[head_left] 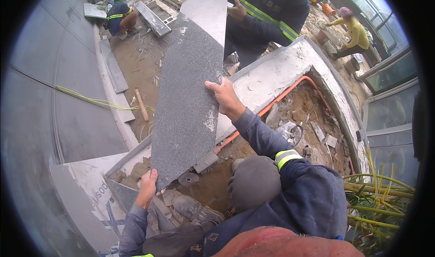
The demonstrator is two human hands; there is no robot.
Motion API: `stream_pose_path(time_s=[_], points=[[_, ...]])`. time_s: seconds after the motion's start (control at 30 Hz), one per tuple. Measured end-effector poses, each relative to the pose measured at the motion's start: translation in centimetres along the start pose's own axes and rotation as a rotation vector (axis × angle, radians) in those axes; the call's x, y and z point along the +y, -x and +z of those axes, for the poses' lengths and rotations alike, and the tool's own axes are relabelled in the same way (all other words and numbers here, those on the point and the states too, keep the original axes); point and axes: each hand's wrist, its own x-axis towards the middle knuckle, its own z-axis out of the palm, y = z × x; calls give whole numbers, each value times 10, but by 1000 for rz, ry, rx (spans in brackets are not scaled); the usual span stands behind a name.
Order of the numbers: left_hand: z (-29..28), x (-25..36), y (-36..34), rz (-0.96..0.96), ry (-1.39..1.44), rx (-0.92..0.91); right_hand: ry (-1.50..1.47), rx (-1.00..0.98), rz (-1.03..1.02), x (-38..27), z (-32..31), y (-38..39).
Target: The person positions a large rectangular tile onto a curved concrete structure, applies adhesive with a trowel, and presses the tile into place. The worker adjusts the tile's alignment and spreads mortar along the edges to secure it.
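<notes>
Your left hand [147,187] grips the near bottom corner of the slab [188,89], fingers curled under its edge. Your right hand [224,96] clamps the slab's right edge, fingers wrapped over the face. The slab runs tilted from between your fingers up and away, where a co-worker's hand [237,10] holds the far end. Below your right fingers lies the orange pipe [281,96] along the curb [290,62].
</notes>
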Motion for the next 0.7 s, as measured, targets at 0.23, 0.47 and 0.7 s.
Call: stream_pose_path(time_s=[0.23, 0.47, 0.7], points=[[-23, 3, 51, 39, 6, -56, 23, -47, -59, -25, 49, 59], [-32, -2, 61, 49, -29, -83, 177, -227, -145, -42, 30, 82], [-50, -41, 39, 239, -318, 54, 396, -191, -353, -50, 20, 98]])
